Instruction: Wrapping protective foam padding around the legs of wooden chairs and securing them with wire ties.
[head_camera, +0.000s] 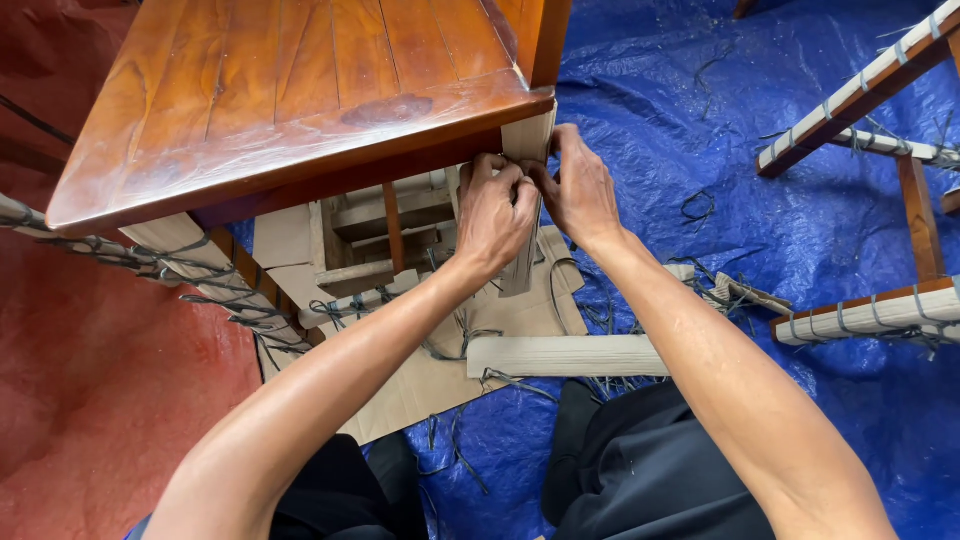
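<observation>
A brown wooden chair (300, 90) stands in front of me, its seat seen from above. Its front right leg is wrapped in a strip of tan cardboard (525, 140). My left hand (495, 215) and my right hand (580, 190) press together on that wrapped leg just under the seat corner, fingers curled around the cardboard and what looks like a dark strap. The other front leg (215, 270) also carries cardboard tied with dark straps.
A blue tarp (720, 120) covers the floor, with red floor (100, 400) at left. Flat cardboard sheets (430, 380) and a cardboard roll (570, 355) lie below. Loose strap offcuts are scattered around. Another wrapped chair frame (880, 310) lies at right.
</observation>
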